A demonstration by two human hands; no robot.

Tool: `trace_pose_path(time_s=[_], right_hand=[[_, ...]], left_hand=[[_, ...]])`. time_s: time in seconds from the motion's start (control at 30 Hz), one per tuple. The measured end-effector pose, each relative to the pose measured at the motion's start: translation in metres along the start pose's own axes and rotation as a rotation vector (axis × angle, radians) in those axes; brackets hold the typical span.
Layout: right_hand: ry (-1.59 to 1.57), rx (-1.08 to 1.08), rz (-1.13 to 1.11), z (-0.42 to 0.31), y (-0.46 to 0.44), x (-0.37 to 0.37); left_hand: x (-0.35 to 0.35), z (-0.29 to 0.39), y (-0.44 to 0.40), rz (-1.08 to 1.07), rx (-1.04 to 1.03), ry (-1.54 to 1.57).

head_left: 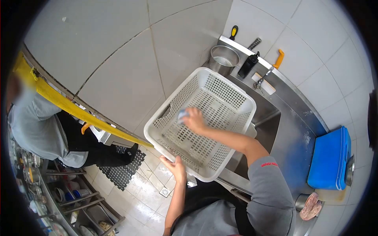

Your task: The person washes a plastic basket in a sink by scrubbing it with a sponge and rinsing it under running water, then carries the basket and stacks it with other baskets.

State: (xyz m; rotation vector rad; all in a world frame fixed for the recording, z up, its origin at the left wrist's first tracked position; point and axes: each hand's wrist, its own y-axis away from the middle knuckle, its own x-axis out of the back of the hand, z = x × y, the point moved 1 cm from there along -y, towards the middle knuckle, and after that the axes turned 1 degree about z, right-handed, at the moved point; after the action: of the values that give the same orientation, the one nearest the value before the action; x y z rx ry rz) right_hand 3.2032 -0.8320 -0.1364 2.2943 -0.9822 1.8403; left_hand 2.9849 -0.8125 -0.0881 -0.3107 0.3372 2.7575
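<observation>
Apart, left hand (178, 170) gripped one pale perforated basket (249, 105) by its near end, long axis leading away; right hand (194, 120), inside, held bluish pad (182, 115).

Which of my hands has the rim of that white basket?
Your left hand, holding the white basket at its rim; your right hand is inside it with a small bluish thing.

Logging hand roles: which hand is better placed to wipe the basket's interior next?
Right, probably: the right hand is inside the basket with a bluish pad, while the left hand holds the near rim.
</observation>
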Motion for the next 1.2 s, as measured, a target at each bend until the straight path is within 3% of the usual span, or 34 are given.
trace_pose_path(time_s=[0.1, 0.2, 0.27, 0.33, 0.37, 0.43, 0.53, 0.57, 0.7, 0.8, 0.87, 0.93, 1.03, 1.17, 1.2], right_hand=[[0.267, -0.463, 0.214, 0.088, -0.050, -0.001], [0.321, -0.522, 0.185, 0.070, -0.071, -0.024], [0.413, -0.217, 0.146, -0.005, -0.041, -0.044], [-0.007, 0.178, 0.100, -0.075, 0.000, -0.036], [-0.098, 0.202, 0.081, -0.078, -0.003, -0.037], [-0.276, 0.246, 0.039, -0.072, -0.014, -0.037], [-0.273, 0.131, 0.059, -0.082, -0.020, -0.026], [-0.279, 0.237, 0.007, -0.084, -0.011, -0.023], [-0.218, 0.503, -0.601, -0.050, 0.055, 0.028], [-0.097, 0.582, -0.545, -0.060, 0.057, 0.031], [-0.138, 0.493, -0.291, -0.067, 0.024, 0.003], [-0.117, 0.361, -0.197, -0.084, -0.021, -0.019], [-0.259, 0.367, -0.096, -0.087, -0.018, -0.021], [-0.271, 0.426, -0.478, -0.064, 0.054, 0.022], [-0.277, 0.430, -0.581, -0.065, 0.061, 0.031]], left_hand=[[0.000, 0.002, 0.003, 0.006, 0.048, 0.042], [0.001, -0.003, -0.016, 0.023, 0.172, -0.006], [-0.001, -0.004, -0.025, 0.030, 0.182, -0.035], [-0.002, -0.001, -0.030, 0.020, 0.099, -0.045], [-0.006, 0.007, -0.027, 0.040, 0.020, -0.119], [-0.004, 0.005, -0.027, 0.026, 0.079, -0.042], [-0.009, 0.008, -0.030, 0.008, 0.139, -0.012], [-0.012, 0.019, -0.029, 0.007, 0.167, -0.048], [-0.009, 0.015, -0.029, 0.016, 0.074, -0.072], [-0.011, 0.015, -0.029, -0.008, 0.082, -0.035], [-0.010, 0.014, -0.028, -0.031, 0.133, -0.032], [-0.011, 0.023, -0.027, -0.044, 0.177, -0.089], [-0.008, 0.016, -0.021, -0.025, 0.117, -0.071], [-0.010, 0.003, -0.027, 0.071, -0.105, -0.090], [-0.009, 0.005, -0.026, 0.060, -0.073, -0.080]])
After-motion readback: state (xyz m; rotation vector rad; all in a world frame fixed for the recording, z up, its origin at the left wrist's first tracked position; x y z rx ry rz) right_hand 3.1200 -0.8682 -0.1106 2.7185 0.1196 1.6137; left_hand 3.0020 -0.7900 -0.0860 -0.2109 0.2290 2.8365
